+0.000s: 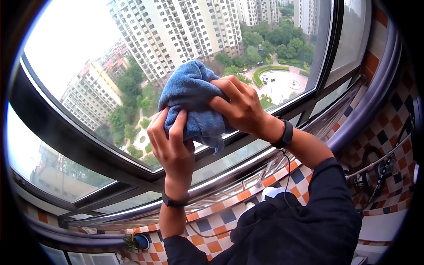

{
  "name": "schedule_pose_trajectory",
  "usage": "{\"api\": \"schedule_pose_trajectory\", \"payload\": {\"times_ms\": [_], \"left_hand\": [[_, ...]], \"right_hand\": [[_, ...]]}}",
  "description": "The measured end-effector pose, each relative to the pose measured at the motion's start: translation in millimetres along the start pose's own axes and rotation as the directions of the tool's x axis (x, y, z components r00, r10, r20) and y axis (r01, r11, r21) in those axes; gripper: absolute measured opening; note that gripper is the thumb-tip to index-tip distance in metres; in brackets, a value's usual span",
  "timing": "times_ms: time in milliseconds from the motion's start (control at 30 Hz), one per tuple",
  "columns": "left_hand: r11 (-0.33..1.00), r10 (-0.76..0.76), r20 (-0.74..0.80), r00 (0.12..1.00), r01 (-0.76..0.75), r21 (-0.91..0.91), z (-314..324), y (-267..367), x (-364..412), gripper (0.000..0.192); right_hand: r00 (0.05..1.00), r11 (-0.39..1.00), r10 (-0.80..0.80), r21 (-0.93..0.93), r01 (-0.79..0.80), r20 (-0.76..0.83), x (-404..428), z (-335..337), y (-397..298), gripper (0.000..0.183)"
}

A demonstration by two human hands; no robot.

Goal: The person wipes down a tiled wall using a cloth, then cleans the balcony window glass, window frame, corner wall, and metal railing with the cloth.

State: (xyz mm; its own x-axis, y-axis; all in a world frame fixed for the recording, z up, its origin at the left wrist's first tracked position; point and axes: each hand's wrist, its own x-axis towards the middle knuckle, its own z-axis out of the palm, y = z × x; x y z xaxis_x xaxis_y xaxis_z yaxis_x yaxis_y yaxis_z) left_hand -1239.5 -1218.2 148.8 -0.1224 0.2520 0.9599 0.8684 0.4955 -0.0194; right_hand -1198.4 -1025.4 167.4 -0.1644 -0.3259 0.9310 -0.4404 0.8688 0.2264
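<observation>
A bunched blue terry cloth (193, 96) is held up between both my hands, in front of a large window pane (132, 89). My left hand (174, 142) grips its lower left side, fingertips pressed into the folds. On the upper right, my right hand (238, 104) curls its fingers around the fabric. One loose corner of the cloth hangs down between my wrists. Whether the cloth touches the glass cannot be told. Each wrist wears a dark band, and a thin cable runs from each.
Dark window frame bars (318, 86) surround the pane. Below it runs a metal railing (238, 172) along the checkered tile floor (212, 238). A potted plant (135, 241) stands at the lower left. Purple pipes (367, 99) curve along the right wall, near a bicycle-like object (374, 172).
</observation>
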Motion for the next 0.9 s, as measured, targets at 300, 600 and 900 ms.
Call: {"api": "schedule_pose_trajectory", "payload": {"times_ms": [300,600,900], "left_hand": [[0.998,0.046,0.158,0.986,-0.039,-0.049,24,15,-40,0.052],[0.999,0.031,0.253,0.967,-0.019,-0.05,53,31,-99,0.047],[0.997,0.046,0.278,0.96,-0.026,-0.076,100,81,-82,0.048]], "right_hand": [[0.989,0.994,0.107,0.028,-0.11,0.098,-62,-2,9,0.018],[0.951,0.992,0.051,0.093,-0.083,0.305,-128,-15,15,0.017],[0.957,0.992,0.092,0.061,-0.113,0.277,-155,-58,58,0.018]]}}
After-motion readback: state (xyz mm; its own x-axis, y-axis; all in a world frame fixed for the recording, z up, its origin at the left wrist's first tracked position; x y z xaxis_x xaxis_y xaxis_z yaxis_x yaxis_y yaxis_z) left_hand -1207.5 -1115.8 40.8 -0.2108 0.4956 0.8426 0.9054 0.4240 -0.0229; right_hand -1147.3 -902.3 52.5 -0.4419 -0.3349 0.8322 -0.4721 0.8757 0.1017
